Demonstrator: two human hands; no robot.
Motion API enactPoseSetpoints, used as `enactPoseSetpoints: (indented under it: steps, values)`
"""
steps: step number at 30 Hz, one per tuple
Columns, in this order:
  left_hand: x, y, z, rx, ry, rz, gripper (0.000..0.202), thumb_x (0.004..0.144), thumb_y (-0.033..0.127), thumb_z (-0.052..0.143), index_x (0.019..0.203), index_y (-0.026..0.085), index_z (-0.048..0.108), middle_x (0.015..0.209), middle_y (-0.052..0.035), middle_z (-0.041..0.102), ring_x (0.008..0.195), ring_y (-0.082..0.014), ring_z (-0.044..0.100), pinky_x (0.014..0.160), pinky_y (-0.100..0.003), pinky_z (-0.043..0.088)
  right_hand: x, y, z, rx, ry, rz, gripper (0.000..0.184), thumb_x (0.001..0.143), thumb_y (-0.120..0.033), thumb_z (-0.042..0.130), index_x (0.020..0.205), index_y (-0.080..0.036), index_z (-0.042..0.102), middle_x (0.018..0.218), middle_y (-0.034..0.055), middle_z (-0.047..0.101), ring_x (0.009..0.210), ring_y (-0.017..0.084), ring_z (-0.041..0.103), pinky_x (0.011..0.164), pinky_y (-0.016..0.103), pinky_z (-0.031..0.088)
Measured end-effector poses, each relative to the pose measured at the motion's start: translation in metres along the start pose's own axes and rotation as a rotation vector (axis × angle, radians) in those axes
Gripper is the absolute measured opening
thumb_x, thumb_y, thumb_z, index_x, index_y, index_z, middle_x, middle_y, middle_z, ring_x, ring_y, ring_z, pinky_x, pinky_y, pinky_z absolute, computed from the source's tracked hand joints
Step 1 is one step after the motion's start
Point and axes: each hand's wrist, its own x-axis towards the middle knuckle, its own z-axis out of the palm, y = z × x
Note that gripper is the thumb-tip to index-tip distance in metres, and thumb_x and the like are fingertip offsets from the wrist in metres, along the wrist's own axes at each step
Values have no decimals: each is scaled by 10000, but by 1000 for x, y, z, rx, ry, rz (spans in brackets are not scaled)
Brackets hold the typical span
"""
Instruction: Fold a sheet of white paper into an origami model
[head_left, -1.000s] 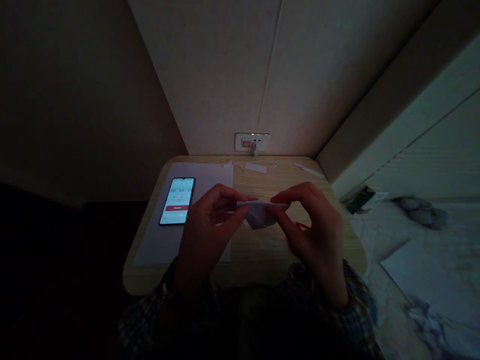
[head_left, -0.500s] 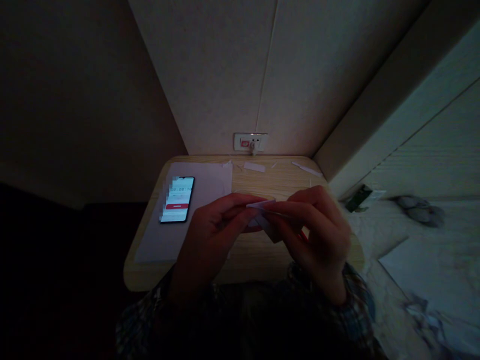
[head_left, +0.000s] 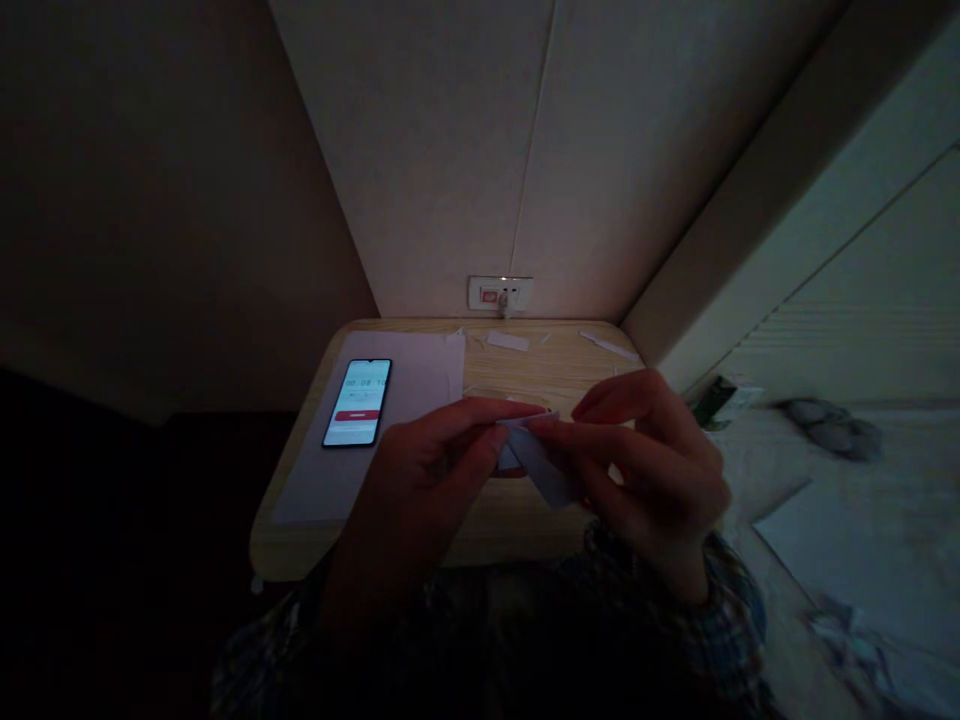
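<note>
A small folded piece of white paper (head_left: 546, 472) is held up between my two hands above the front half of the small wooden table. My left hand (head_left: 435, 470) pinches its left end between thumb and fingers. From the other side my right hand (head_left: 645, 470) grips the paper with thumb and fingertip, its index finger raised a little off it. The far fingers of both hands are partly hidden. To the left, a phone (head_left: 358, 403) with a lit timer screen lies on a white sheet of paper (head_left: 307, 495).
Paper strips (head_left: 508, 341) lie along the back of the wooden table (head_left: 420, 545). A wall socket (head_left: 500, 293) with a plug stands just behind it. On the floor at right are a dark green box (head_left: 714, 403), a grey bundle (head_left: 829, 428) and a pale flat sheet (head_left: 862, 550).
My right hand has shifted slightly right, its index finger lifting from the paper. More of the paper's lower flap now shows. The view has tilted slightly.
</note>
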Motion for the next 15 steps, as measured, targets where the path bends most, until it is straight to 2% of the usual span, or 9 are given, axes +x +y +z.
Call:
enactPoseSetpoints:
  steps: [3,8,15]
  values:
    - [0,-1,0,0,13,34,254,873,122,625,864,297,807,870,79,819,864,-123,761,793,-162,578,-1,2,0,21,-26,6,376,878,-82,661,1140,-338,747,837,20,558,768,206,582,603,380,545]
    - [3,0,-5,-20,-65,5,301,877,101,634,871,338,819,889,89,823,870,-113,765,751,-123,576,-2,5,-4,17,-81,-28,405,902,-70,613,1197,-324,727,855,29,554,789,208,581,627,388,534]
    - [7,-2,-7,-92,-133,-71,292,896,122,640,904,347,827,939,85,826,838,-82,766,687,-54,556,0,10,-8,-42,-117,-128,324,974,-150,533,1202,-296,711,852,40,564,796,214,563,614,393,498]
